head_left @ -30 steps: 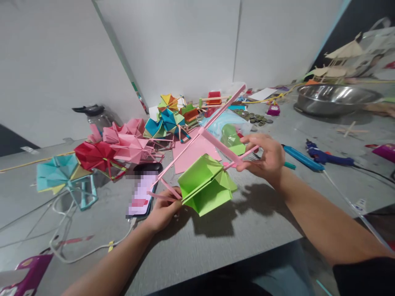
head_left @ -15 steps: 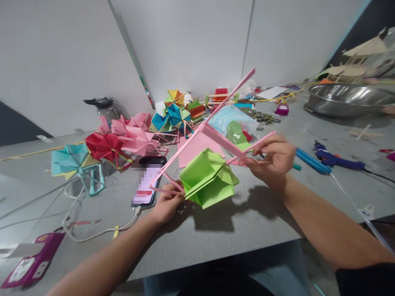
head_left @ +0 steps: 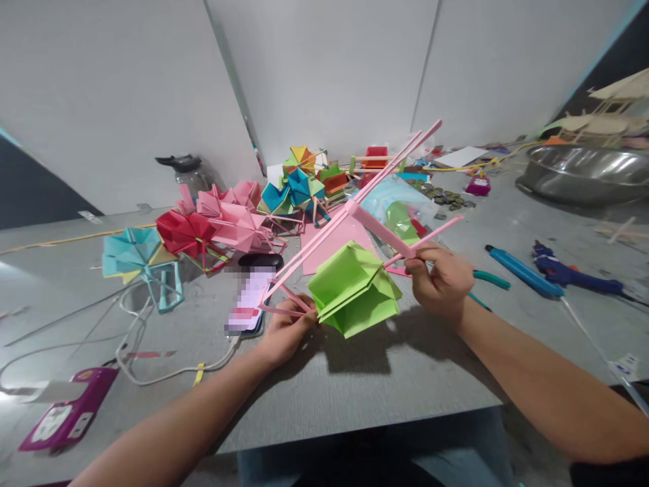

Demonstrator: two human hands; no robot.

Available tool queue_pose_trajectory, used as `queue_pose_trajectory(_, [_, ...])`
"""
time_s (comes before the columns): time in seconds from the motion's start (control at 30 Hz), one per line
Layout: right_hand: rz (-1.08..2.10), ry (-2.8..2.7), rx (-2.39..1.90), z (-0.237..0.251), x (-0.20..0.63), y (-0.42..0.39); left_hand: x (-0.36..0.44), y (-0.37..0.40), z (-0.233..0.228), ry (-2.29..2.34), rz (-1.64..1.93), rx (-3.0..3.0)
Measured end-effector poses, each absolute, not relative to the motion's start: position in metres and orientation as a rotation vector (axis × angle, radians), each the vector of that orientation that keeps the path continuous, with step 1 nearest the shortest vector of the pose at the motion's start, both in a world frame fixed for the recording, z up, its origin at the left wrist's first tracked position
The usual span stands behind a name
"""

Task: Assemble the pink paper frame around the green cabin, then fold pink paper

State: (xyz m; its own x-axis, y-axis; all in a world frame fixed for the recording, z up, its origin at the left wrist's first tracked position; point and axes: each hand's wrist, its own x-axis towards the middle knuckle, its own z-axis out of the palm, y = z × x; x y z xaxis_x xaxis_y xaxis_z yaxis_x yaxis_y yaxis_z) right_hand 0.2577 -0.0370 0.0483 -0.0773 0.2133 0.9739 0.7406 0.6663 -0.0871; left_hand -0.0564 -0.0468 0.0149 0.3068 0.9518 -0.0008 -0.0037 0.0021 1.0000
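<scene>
Between the fingers of two bare hands, above the table (head_left: 304, 406): one folded lime-green paper body (head_left: 357, 301), joined to a pink stick frame (head_left: 385, 233).

Left hand (head_left: 288, 333): thumb and forefinger pinched together at the near-left corner of the paper body, where pink sticks come in; remaining fingers curled, partly hidden. The green folds extend rightward from the fingertips.

Right hand (head_left: 440, 279): thumb and forefinger pinching the pink frame where the broad strip's lower end meets a thin stick, the others curled under. The green paper lies to the left of these fingers, a gap between; the thin stick's free end projects past them, up and right. Two long pink sticks slant across behind the body.

Beneath the body: its shadow on the table. Just beyond: one pink paper sheet (head_left: 317, 251). Left of the left hand: one phone (head_left: 252, 297), screen lit and blurred.

Right of the right hand: teal-handled pliers (head_left: 491, 278), a blue tool (head_left: 524, 272), a dark-blue glue gun (head_left: 572, 274).

Farther left: folded paper pieces in light blue (head_left: 132, 249), red (head_left: 183, 233) and pink (head_left: 241, 228). Farther right: one steel basin (head_left: 583, 179).
</scene>
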Motion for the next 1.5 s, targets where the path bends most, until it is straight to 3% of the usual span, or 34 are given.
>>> queue_pose_trajectory(0.7, [-0.314,-1.465,-0.815,0.054,0.234,-0.052,-0.059,-0.044,0.020,1.002,0.945,1.511])
queue_pose_trajectory(1.5, [-0.296,-1.513,-0.764,0.062,0.230,-0.063,-0.059,-0.039,0.026,0.989,0.960,1.670])
